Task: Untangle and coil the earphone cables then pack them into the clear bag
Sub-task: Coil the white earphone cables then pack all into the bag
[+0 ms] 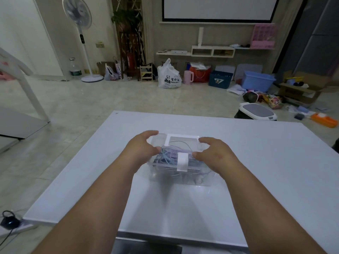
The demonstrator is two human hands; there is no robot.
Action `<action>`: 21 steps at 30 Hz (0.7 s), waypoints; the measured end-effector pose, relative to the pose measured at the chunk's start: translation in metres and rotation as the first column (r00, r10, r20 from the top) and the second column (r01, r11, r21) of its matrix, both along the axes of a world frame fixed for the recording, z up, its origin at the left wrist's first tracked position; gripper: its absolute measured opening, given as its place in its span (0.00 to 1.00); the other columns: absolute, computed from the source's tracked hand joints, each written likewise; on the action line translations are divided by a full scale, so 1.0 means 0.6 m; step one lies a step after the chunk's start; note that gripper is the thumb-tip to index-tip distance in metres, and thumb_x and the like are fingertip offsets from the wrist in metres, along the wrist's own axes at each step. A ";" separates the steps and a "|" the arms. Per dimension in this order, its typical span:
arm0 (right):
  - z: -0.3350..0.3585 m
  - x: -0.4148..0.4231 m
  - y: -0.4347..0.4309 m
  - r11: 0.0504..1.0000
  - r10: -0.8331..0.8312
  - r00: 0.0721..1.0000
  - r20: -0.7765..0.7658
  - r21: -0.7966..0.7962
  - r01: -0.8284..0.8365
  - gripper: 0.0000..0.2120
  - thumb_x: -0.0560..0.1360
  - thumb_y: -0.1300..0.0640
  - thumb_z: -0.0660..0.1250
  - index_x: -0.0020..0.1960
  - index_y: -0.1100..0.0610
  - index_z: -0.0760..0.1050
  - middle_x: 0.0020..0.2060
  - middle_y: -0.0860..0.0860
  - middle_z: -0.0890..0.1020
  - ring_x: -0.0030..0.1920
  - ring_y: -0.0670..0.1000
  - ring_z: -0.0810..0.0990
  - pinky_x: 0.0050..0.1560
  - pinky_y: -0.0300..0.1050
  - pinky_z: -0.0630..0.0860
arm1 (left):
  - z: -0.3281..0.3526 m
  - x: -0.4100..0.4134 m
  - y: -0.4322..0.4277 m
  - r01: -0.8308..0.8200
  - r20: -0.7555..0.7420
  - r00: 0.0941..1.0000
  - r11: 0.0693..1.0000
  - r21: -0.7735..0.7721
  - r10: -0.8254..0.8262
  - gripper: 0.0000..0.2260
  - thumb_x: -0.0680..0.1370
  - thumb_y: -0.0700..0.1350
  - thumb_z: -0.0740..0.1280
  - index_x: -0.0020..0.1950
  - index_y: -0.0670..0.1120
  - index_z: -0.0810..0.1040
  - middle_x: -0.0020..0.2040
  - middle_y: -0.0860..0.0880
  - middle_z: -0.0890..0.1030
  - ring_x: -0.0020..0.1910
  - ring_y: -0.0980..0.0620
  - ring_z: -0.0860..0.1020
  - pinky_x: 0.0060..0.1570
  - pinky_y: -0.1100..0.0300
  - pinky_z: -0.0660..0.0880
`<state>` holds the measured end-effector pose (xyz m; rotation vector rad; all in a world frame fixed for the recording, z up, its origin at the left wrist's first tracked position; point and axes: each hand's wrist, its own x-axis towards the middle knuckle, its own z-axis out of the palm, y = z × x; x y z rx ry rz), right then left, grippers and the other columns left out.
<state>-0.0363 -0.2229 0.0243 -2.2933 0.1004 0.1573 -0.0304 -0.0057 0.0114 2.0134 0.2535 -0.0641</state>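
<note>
View from a head-worn camera looking down at a white table (183, 213) in a cluttered room. Near the middle of the table stands a clear box (185, 176) with a lid, its long side running left to right across the person. Inside, seen through the plastic, lies a loose tangle of earphone cables (167, 155) in pale blue and lilac, heaped toward the left half and pressed up near the lid.

Both bare forearms reach forward to the box. The left hand (141, 146) grips the left short end of the lid, fingers curled over the far edge and thumb on the near edge. The right hand (215, 155) mirrors it at the right short end, fingers over the far corner and thumb on the near edge. Both hands sit about equally close to the box, one at each end.

A white latch (182, 162) hangs over the front rim at the middle, facing the person, between the two thumbs and a little nearer the right one. A white handle (180, 138) lies flat on the lid behind it.

The cables appear not yet taken out; the likely next step is releasing that latch and lifting the lid
</note>
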 end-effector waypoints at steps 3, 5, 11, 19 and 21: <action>-0.003 -0.010 0.001 0.993 0.067 0.998 -0.023 -0.093 -0.069 0.32 0.74 0.45 0.69 0.75 0.44 0.63 0.78 0.52 0.53 0.70 0.55 0.69 0.64 0.46 0.69 | 0.007 -0.014 -0.003 0.089 0.030 0.995 0.985 0.149 -0.094 0.18 0.76 0.48 0.69 0.66 0.58 0.75 0.65 0.52 0.75 0.58 0.51 0.76 0.53 0.59 0.73; -0.005 -0.018 -0.005 0.987 0.117 0.991 -0.061 -0.101 -0.123 0.40 0.70 0.41 0.73 0.77 0.43 0.58 0.79 0.51 0.45 0.72 0.55 0.67 0.63 0.46 0.68 | 0.012 -0.023 -0.002 0.185 -0.020 0.983 0.963 0.196 -0.185 0.28 0.71 0.55 0.74 0.69 0.58 0.71 0.61 0.54 0.73 0.56 0.53 0.74 0.53 0.59 0.71; -0.019 -0.026 0.003 0.952 0.122 0.991 -0.048 -0.278 -0.130 0.55 0.59 0.36 0.78 0.77 0.40 0.50 0.78 0.51 0.38 0.73 0.59 0.65 0.64 0.49 0.70 | 0.005 -0.034 -0.030 0.289 -0.088 0.954 0.799 0.527 -0.286 0.48 0.59 0.64 0.78 0.72 0.57 0.57 0.59 0.48 0.70 0.56 0.47 0.75 0.52 0.55 0.75; -0.028 -0.023 0.010 0.940 0.098 0.995 0.000 -0.328 -0.093 0.53 0.60 0.35 0.77 0.77 0.40 0.51 0.78 0.52 0.42 0.70 0.59 0.68 0.62 0.48 0.72 | -0.009 -0.036 -0.045 0.181 -0.005 0.972 0.727 0.662 -0.237 0.42 0.59 0.69 0.74 0.65 0.55 0.60 0.51 0.48 0.69 0.48 0.48 0.73 0.42 0.57 0.71; -0.029 -0.022 0.010 0.948 0.082 0.997 0.016 -0.310 -0.073 0.54 0.59 0.35 0.77 0.76 0.40 0.52 0.78 0.51 0.43 0.69 0.58 0.69 0.61 0.48 0.72 | -0.013 -0.035 -0.046 0.165 0.010 0.973 0.727 0.667 -0.230 0.41 0.60 0.69 0.74 0.65 0.55 0.61 0.51 0.48 0.69 0.49 0.48 0.73 0.42 0.57 0.71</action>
